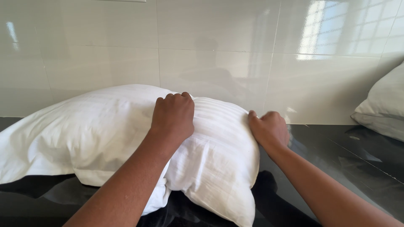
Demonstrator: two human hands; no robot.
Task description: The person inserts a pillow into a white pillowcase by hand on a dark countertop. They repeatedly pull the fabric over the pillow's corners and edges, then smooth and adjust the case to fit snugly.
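The left hand [173,115] sits on top of the big white pillow [84,130], its fingers curled over the upper edge and bunched into the striped white pillowcase [219,155], gripping the fabric there. The right hand [269,129] is just beside it, at the pillow's far right edge, closed in a fist around the cloth where the case rounds off; the thumb lies along the seam. Both forearms reach in from below, the left one crossing over the lower part of the pillow.

The pillow itself lies under and between the two hands, propped on a dark glossy tabletop [345,164] and leaning back towards the pale tiled wall [126,42] just behind the knuckles. Its bulk spreads well off to the left of the left hand, while the cased end hangs down beneath the wrists. Some dark cloth [176,210] shows under the pillow, below the left forearm.

Well apart, beyond the right hand, a second pillow [385,105] rests against the wall.
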